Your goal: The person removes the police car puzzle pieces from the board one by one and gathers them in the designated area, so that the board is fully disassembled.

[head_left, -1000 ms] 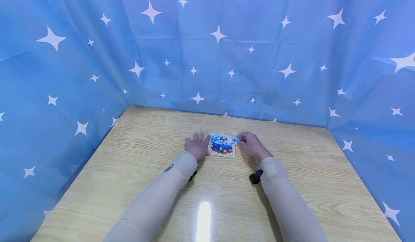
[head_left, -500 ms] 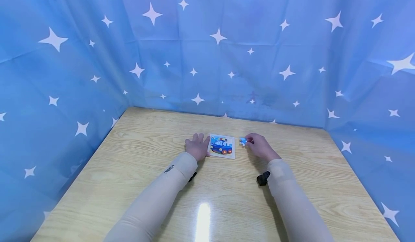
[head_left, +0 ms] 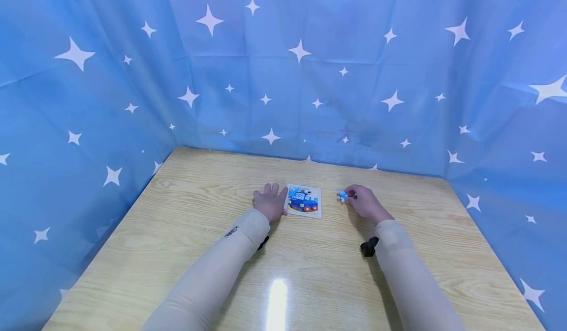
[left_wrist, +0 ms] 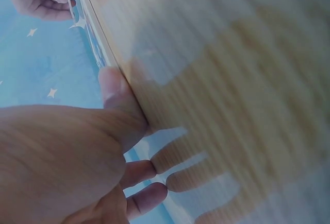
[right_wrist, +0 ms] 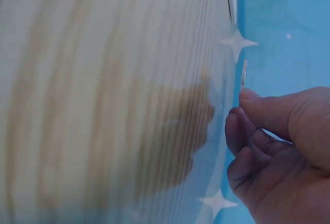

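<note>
Puzzle board: flat on the counter, toward its far edge, a pale rim around a picture of a blue vehicle with eyes and orange-red wheels.
Pale patch: at the board's 1 to 2 o'clock, apparently an unfilled spot. My judgement is that most of the picture is in place, the cab and wheels included, and this corner is what stands incomplete.
Loose piece: blue and white, off the board at its 3 o'clock, well apart from its rim; the only piece I can see out. Whether it is being taken out or put in, I cannot tell.
Right hand: on the loose piece's 3 o'clock side, its grip narrow, thumb and fingers pinching that piece.
Left hand: at the board's 9 o'clock, its grip relaxed with fingers spread, pinching nothing, the thumb against the board's edge, seemingly steadying it.
Wrist views: both show the loose piece only edge-on, a thin sliver, so its outline and print are lost; the board too is a mere edge there.
Head view: the board is small, so seams between pieces cannot be counted.
Sleeves: left sleeve and right sleeve run out at 6 o'clock, cut off by the frame.
Star-printed cloth: behind the counter at 12 o'clock.
</note>
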Action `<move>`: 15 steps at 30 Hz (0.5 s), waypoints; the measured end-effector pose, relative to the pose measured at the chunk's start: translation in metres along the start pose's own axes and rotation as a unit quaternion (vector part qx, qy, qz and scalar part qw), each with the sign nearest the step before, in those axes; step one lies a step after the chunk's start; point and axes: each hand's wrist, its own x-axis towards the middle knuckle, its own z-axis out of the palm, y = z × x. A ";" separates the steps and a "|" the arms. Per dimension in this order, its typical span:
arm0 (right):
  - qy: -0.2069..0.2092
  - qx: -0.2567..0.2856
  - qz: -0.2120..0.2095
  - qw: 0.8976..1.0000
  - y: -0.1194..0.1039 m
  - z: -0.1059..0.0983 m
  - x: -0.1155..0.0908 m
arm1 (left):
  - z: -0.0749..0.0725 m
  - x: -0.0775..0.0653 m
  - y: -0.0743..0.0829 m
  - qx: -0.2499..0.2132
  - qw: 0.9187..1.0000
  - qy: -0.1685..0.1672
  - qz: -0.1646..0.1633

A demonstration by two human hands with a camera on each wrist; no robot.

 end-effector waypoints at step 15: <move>0.004 -0.016 0.001 1.000 0.017 -0.013 -0.010 | 0.002 0.002 0.000 0.010 1.000 -0.007 0.002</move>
